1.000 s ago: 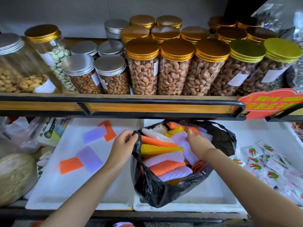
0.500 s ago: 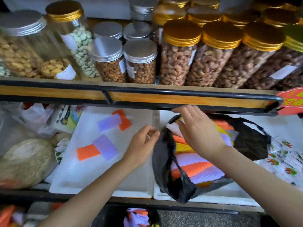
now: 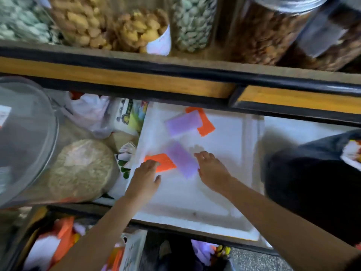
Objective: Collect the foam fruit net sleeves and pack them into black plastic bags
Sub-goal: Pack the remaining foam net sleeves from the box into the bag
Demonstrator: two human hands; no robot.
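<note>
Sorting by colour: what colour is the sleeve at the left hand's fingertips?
Orange; the foam sleeve shows best in head view.

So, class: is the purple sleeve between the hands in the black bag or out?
Out. The purple sleeve lies flat on the white tray, between left hand and right hand; the black bag sits apart at right.

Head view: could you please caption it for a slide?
Left hand on orange foam sleeve, right hand beside purple sleeve, in white tray.
</note>
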